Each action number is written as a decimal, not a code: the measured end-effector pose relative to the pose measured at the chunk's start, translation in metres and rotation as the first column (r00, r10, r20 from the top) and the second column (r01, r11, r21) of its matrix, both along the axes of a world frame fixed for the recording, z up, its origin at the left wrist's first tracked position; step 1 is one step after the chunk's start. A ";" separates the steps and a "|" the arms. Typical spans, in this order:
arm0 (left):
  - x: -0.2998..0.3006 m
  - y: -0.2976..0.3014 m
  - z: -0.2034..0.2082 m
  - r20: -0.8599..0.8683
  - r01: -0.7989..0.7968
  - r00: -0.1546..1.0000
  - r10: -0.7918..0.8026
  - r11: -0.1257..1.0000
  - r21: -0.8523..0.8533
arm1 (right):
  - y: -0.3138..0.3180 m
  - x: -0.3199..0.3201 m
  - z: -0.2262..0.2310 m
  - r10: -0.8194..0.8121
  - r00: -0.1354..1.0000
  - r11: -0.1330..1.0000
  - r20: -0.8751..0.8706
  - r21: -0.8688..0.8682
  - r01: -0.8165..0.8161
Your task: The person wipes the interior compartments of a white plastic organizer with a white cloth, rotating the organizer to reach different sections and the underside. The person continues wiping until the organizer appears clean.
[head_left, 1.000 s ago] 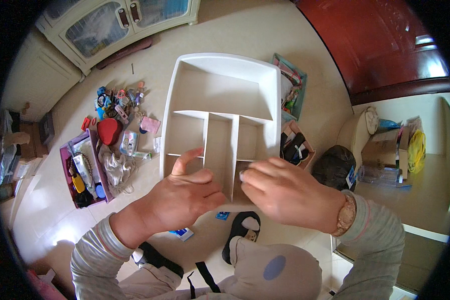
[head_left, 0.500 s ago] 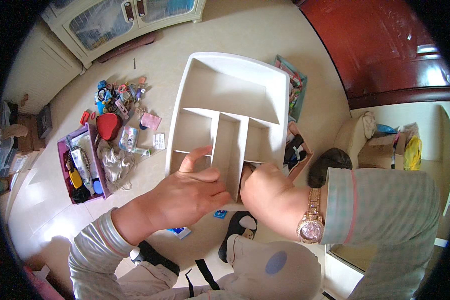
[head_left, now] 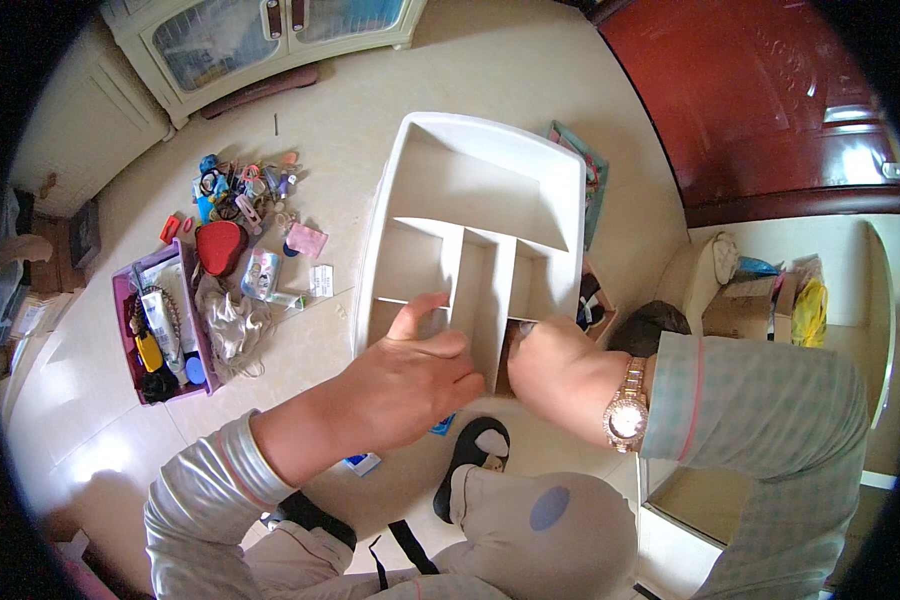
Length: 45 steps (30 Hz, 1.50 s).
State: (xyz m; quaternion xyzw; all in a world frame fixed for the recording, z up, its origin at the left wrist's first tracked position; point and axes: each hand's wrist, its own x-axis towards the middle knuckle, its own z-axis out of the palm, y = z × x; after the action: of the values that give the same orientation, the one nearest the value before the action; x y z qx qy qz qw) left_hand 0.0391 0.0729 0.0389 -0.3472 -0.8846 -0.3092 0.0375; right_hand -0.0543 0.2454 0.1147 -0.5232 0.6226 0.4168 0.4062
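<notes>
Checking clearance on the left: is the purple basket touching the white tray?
Apart: the head view shows floor between the purple basket and white tray.

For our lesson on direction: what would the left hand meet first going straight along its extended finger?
The left hand would probably first meet the white divider left of the long middle compartment; depth is unclear, so it might pass above.

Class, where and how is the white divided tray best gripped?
Probably grip the white divided tray by its two long side walls, coming from left and right together: they run along opposite edges, and the tray is wide, so one wall alone might let it tip.
</notes>
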 end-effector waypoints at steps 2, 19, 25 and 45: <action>-0.001 0.001 -0.001 -0.020 -0.013 1.000 0.013 1.000 0.008 | 0.009 0.000 0.006 0.052 0.999 0.998 -0.008 -0.041 -0.053; 0.001 0.005 0.005 0.018 -0.044 0.999 0.045 0.999 -0.031 | 0.091 -0.020 0.073 -0.576 0.734 0.236 0.359 -0.787 0.570; -0.002 0.004 0.011 -0.011 -0.026 1.000 0.025 0.990 -0.141 | 0.071 -0.021 0.016 0.015 0.979 0.547 0.206 -0.821 0.164; 0.001 0.005 0.014 0.009 -0.037 0.999 0.038 0.986 -0.161 | 0.080 -0.011 -0.006 -0.029 0.954 0.663 0.298 -0.708 0.241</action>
State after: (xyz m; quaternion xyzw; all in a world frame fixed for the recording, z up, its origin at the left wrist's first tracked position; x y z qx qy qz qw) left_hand 0.0400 0.0778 0.0527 -0.3305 -0.9132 -0.2382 0.0099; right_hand -0.0652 0.3257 0.1089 -0.6443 0.7157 0.0257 0.2685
